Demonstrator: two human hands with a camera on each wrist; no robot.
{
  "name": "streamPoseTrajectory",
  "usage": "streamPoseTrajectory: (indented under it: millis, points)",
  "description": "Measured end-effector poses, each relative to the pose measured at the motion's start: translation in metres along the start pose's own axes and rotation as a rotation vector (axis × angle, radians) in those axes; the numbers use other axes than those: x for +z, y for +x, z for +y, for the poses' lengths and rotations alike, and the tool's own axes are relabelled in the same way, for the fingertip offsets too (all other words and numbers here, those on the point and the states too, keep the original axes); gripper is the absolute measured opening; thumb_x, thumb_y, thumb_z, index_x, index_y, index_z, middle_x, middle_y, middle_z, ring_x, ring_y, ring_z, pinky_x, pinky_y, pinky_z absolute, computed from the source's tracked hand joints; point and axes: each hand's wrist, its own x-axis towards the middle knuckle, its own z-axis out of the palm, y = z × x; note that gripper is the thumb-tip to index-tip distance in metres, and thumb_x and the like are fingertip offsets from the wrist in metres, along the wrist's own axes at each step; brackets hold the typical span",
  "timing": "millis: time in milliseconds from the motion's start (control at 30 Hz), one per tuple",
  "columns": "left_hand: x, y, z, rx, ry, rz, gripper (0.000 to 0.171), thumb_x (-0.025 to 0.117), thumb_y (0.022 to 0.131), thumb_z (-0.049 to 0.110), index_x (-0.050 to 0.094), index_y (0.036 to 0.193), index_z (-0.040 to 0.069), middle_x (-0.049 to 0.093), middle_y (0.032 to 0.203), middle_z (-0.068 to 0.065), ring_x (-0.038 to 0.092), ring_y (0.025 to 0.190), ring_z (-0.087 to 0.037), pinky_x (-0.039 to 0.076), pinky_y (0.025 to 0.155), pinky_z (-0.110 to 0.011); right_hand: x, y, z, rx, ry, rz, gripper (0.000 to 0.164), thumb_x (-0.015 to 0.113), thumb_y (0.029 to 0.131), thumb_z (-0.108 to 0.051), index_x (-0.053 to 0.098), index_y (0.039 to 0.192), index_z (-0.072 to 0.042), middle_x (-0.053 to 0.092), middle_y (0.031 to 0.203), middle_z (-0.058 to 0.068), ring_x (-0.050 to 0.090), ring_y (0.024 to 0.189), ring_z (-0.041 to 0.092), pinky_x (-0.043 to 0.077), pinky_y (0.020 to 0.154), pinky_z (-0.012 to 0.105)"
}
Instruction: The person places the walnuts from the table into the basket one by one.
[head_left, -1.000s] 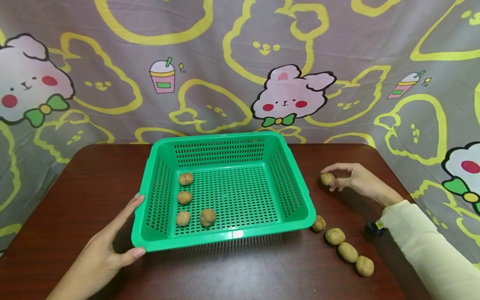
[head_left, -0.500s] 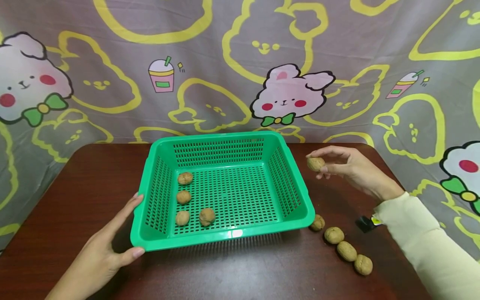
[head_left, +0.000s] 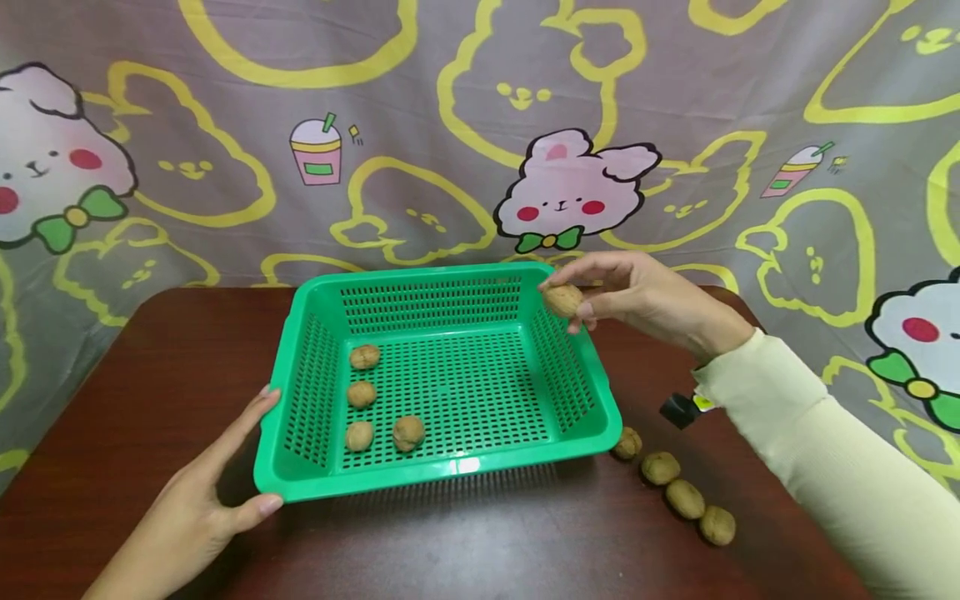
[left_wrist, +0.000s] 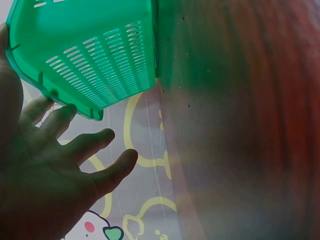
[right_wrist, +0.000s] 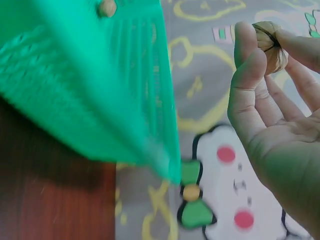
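In the head view, my right hand (head_left: 648,302) pinches a walnut (head_left: 562,301) between thumb and fingers, above the right wall of a green perforated plastic basket (head_left: 375,482). That same walnut (right_wrist: 272,55) shows at the fingertips in the right wrist view. My left hand (head_left: 191,500) touches the basket's left rim and near left corner, thumb and fingers spread; the left wrist view shows fairly straight fingers (left_wrist: 95,145) beside the rim. Inside the basket, several walnuts (head_left: 408,433) lie toward the left. More walnuts (head_left: 685,498) form a slanting row on the table to the right.
The basket stands on a dark reddish-brown table (head_left: 487,550). Behind it hangs a grey cloth (head_left: 420,100) printed with yellow outlines and white rabbits. A small black item (head_left: 679,410) with a yellow part shows by the right sleeve (head_left: 795,433).
My right hand has lifted the walnut off the table and carried it up and left, from beside the basket to over its right wall. The left hand and basket hold nearly the same place.
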Motion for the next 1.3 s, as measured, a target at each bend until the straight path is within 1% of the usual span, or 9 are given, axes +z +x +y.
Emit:
streamPoseTrajectory:
  millis: [167, 300, 500, 700, 867, 1000, 1067, 1167, 1300]
  points:
    - [0.0, 0.0, -0.001, -0.009, 0.016, -0.006, 0.108, 0.089, 0.082, 0.016, 0.025, 0.168, 0.032, 0.02, 0.173, 0.021, 0.016, 0.139, 0.028, 0.017, 0.093, 0.0, 0.021, 0.03, -0.015, -0.017, 0.042, -0.075, 0.033, 0.066, 0.098, 0.001, 0.07, 0.13, -0.006, 0.064, 0.136, 0.016, 0.073, 0.085, 0.033, 0.057, 0.078, 0.036]
    - [0.0, 0.0, -0.001, -0.01, 0.031, -0.004, 0.11, 0.089, 0.081, 0.016, 0.024, 0.168, 0.032, 0.019, 0.173, 0.022, 0.016, 0.138, 0.029, 0.018, 0.092, -0.001, 0.039, 0.054, -0.017, -0.026, 0.083, -0.109, 0.032, 0.067, 0.096, 0.002, 0.071, 0.128, -0.005, 0.065, 0.13, 0.017, 0.074, 0.085, 0.034, 0.056, 0.076, 0.035]
    - [0.0, 0.0, -0.003, -0.003, 0.024, -0.002, 0.11, 0.089, 0.081, 0.016, 0.024, 0.168, 0.031, 0.019, 0.174, 0.02, 0.016, 0.139, 0.028, 0.016, 0.093, 0.0, 0.064, 0.092, -0.006, 0.002, 0.132, -0.158, 0.032, 0.068, 0.096, 0.0, 0.071, 0.127, -0.006, 0.069, 0.126, 0.012, 0.076, 0.087, 0.031, 0.056, 0.075, 0.034]
    - [0.001, -0.002, -0.005, -0.006, 0.033, -0.005, 0.111, 0.089, 0.08, 0.016, 0.024, 0.168, 0.03, 0.019, 0.174, 0.021, 0.017, 0.138, 0.028, 0.022, 0.093, -0.006, 0.089, 0.121, 0.014, 0.041, 0.116, -0.214, 0.034, 0.067, 0.095, 0.002, 0.069, 0.129, -0.003, 0.072, 0.122, 0.009, 0.076, 0.092, 0.032, 0.056, 0.078, 0.034]
    - [0.001, -0.001, -0.005, 0.024, 0.011, 0.005, 0.111, 0.09, 0.079, 0.014, 0.025, 0.168, 0.028, 0.02, 0.174, 0.02, 0.018, 0.14, 0.026, 0.016, 0.092, 0.0, 0.107, 0.136, 0.031, 0.106, 0.052, -0.278, 0.035, 0.065, 0.096, 0.003, 0.068, 0.131, -0.003, 0.072, 0.123, 0.009, 0.076, 0.092, 0.029, 0.057, 0.082, 0.041]
    - [0.001, -0.001, -0.006, 0.035, 0.012, 0.015, 0.113, 0.091, 0.078, 0.014, 0.025, 0.168, 0.027, 0.02, 0.173, 0.021, 0.018, 0.14, 0.026, 0.015, 0.092, 0.001, 0.119, 0.141, 0.04, 0.141, -0.003, -0.33, 0.035, 0.063, 0.097, 0.003, 0.068, 0.132, -0.002, 0.069, 0.133, 0.008, 0.076, 0.096, 0.034, 0.057, 0.093, 0.054]
    - [0.001, -0.001, -0.006, 0.031, 0.014, 0.014, 0.113, 0.091, 0.077, 0.014, 0.025, 0.168, 0.027, 0.02, 0.173, 0.022, 0.018, 0.14, 0.026, 0.016, 0.092, 0.001, 0.125, 0.143, 0.043, 0.148, -0.024, -0.349, 0.035, 0.064, 0.098, 0.003, 0.068, 0.132, -0.001, 0.066, 0.138, 0.008, 0.076, 0.098, 0.037, 0.057, 0.095, 0.056]
    - [0.002, -0.001, -0.007, 0.009, 0.024, 0.003, 0.113, 0.091, 0.078, 0.016, 0.025, 0.168, 0.029, 0.019, 0.173, 0.024, 0.018, 0.139, 0.027, 0.019, 0.092, -0.002, 0.133, 0.144, 0.049, 0.178, -0.043, -0.379, 0.033, 0.065, 0.097, 0.004, 0.069, 0.13, -0.001, 0.061, 0.144, 0.01, 0.076, 0.095, 0.037, 0.059, 0.093, 0.053]
    - [0.003, -0.001, -0.007, -0.008, 0.028, -0.009, 0.112, 0.091, 0.079, 0.017, 0.024, 0.168, 0.03, 0.018, 0.172, 0.025, 0.018, 0.138, 0.028, 0.021, 0.091, -0.004, 0.141, 0.146, 0.058, 0.215, -0.062, -0.417, 0.032, 0.063, 0.098, 0.007, 0.07, 0.128, 0.001, 0.057, 0.144, 0.011, 0.074, 0.086, 0.029, 0.062, 0.086, 0.046]
